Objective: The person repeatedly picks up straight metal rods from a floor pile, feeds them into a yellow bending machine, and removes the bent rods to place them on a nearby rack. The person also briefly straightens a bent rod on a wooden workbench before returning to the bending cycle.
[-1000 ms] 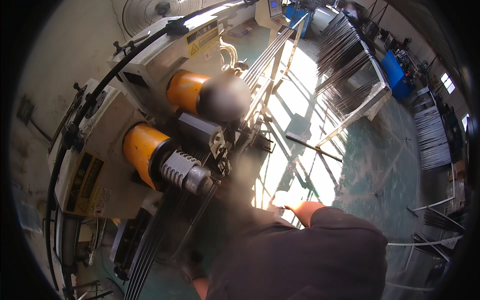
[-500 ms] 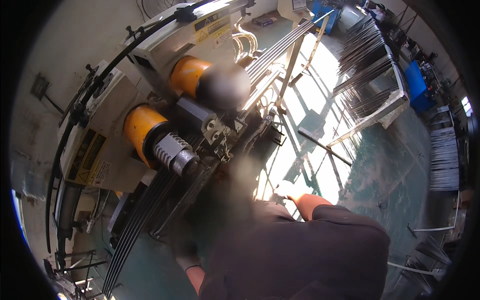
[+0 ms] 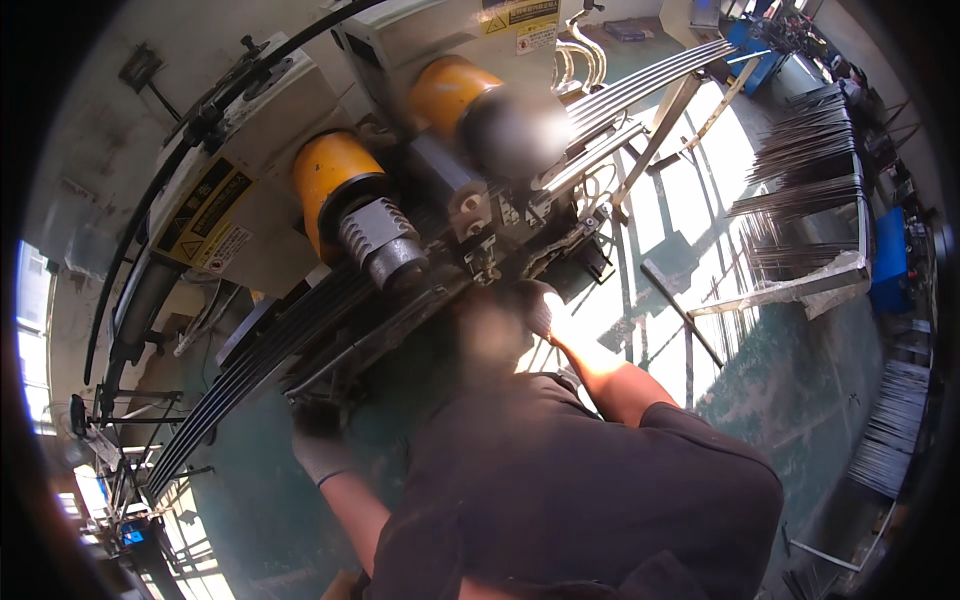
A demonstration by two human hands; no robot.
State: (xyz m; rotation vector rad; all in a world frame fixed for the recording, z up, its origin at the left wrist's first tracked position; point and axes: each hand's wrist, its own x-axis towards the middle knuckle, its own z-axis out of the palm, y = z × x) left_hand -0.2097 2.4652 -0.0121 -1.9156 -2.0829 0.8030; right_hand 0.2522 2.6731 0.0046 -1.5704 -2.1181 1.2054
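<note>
My left hand (image 3: pixel 320 447), in a grey glove with dark fingers, is at the near lower edge of the machine, beside the end of a metal bar (image 3: pixel 365 345). Its fingers blend into the shadow there, so I cannot see whether they grip anything. Farther right, my right hand (image 3: pixel 537 308), also gloved, is close to the metal clamp parts (image 3: pixel 484 262) at the machine's middle. Shade and a blurred patch hide its fingertips. Several long dark rods (image 3: pixel 235 395) run side by side through the machine, under two orange cylinders (image 3: pixel 338 180) (image 3: pixel 452 92).
Pale rods (image 3: pixel 650 88) extend out at the far right on a support frame (image 3: pixel 660 135). A rack of thin rods (image 3: pixel 805 165) stands beyond it, near a blue cabinet (image 3: pixel 888 262). A black hose (image 3: pixel 165 175) arches over the machine. Bundled wires (image 3: pixel 890 430) lie at right.
The view has shifted, with the machine now farther left and up. My right hand has moved from the sunlit area up to the clamp parts. My left hand has come forward to the machine's edge.
</note>
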